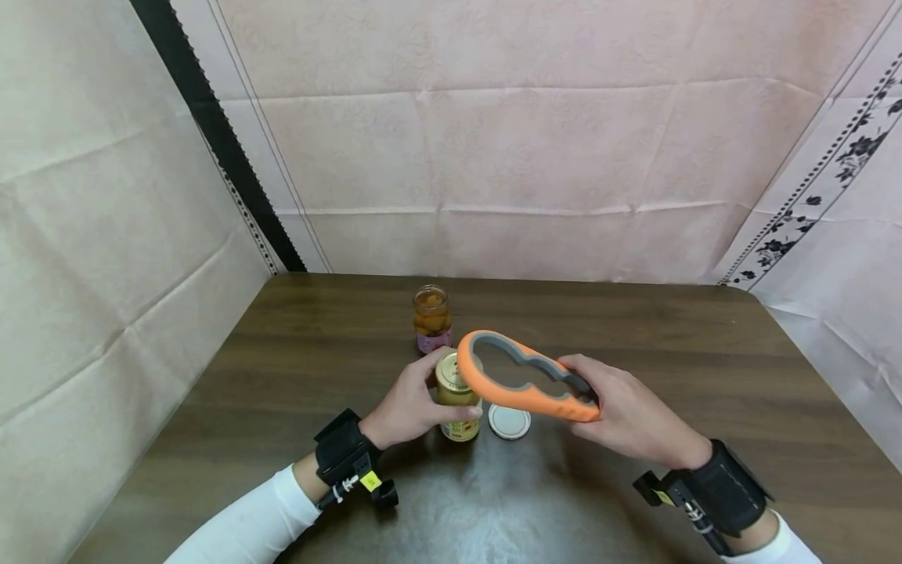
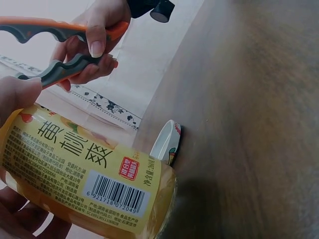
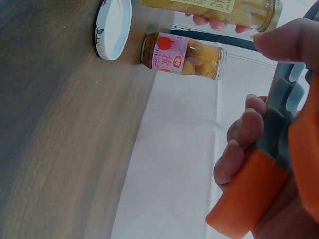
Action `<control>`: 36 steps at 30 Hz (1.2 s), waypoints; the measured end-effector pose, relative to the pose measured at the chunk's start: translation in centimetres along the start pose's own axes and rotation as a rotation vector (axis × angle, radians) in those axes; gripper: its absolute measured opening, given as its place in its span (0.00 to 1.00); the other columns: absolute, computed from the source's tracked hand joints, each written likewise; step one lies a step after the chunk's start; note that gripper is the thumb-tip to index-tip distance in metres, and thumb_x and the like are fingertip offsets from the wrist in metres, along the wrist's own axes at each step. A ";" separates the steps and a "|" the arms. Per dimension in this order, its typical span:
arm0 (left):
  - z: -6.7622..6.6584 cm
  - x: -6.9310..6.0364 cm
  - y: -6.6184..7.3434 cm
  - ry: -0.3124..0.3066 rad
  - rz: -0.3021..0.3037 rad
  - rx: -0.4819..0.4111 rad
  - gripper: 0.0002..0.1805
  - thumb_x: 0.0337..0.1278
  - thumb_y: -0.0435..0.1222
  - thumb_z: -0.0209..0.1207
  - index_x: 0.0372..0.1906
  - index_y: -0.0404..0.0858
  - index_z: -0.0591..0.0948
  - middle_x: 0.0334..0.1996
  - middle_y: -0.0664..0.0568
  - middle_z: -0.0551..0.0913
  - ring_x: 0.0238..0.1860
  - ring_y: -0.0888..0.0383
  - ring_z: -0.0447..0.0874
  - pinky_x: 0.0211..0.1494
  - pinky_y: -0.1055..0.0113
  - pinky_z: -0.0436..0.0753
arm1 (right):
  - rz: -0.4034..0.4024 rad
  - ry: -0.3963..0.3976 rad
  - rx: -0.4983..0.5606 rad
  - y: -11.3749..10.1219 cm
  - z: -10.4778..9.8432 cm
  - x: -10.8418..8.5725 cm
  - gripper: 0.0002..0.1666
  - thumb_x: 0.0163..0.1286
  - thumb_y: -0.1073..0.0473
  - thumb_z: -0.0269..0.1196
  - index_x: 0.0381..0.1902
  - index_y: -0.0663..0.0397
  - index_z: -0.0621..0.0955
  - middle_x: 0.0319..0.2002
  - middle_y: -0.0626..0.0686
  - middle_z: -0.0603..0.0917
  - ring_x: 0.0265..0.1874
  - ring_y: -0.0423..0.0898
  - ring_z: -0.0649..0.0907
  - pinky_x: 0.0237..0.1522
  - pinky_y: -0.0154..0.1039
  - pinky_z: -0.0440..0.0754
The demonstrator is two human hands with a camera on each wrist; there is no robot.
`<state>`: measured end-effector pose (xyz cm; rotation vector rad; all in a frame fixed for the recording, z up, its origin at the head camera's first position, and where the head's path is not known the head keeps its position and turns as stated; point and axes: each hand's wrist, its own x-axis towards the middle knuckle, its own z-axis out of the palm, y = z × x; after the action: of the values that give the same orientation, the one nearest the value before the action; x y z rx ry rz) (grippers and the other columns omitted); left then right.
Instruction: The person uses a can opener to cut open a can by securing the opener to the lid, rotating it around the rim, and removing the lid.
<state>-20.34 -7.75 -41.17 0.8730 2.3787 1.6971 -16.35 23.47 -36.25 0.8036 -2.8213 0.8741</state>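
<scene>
My left hand (image 1: pixel 412 401) grips a glass jar of yellow peaches (image 1: pixel 461 431), which stands upright with its lid on. Its label and barcode face the left wrist camera (image 2: pixel 99 174). In my right hand (image 1: pixel 630 407) is an orange and grey jar opener (image 1: pixel 520 399), with the fingers curled round its handles. The opener's far rounded end is over the right edge of the jar's lid; whether it touches the lid, I cannot tell. Between its two arms there is a gap.
Behind the held jar is a second jar (image 1: pixel 431 319) with a pink label, lidless and filled with fruit. A loose white lid (image 1: pixel 509 423) lies to the right of the peach jar. The brown wooden table (image 1: pixel 338 337) meets pale cloth at its back and sides.
</scene>
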 end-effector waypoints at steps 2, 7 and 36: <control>0.0 0.0 0.0 -0.007 0.005 -0.011 0.34 0.50 0.35 0.75 0.64 0.46 0.75 0.55 0.53 0.82 0.56 0.57 0.83 0.60 0.61 0.82 | -0.007 0.007 -0.008 0.0 0.1 0.0 0.35 0.54 0.67 0.73 0.59 0.42 0.75 0.31 0.40 0.74 0.29 0.36 0.72 0.31 0.31 0.71; 0.1 -0.2 -0.2 -0.025 0.006 -0.044 0.34 0.51 0.35 0.75 0.64 0.47 0.74 0.56 0.53 0.82 0.57 0.57 0.82 0.61 0.61 0.82 | -0.040 0.032 -0.051 -0.2 0.4 0.0 0.36 0.51 0.67 0.73 0.58 0.43 0.75 0.32 0.41 0.73 0.29 0.35 0.72 0.31 0.31 0.70; 0.3 -0.5 -1.2 -0.150 0.079 -0.015 0.31 0.62 0.38 0.69 0.68 0.44 0.71 0.60 0.45 0.81 0.60 0.57 0.80 0.65 0.59 0.79 | -0.163 0.025 -0.178 -1.6 2.2 1.2 0.42 0.52 0.72 0.70 0.65 0.48 0.69 0.45 0.41 0.77 0.44 0.39 0.80 0.45 0.39 0.81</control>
<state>-20.24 -7.99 -42.49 1.0653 2.2599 1.6106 -16.42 20.53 -37.02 0.9715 -2.7159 0.5965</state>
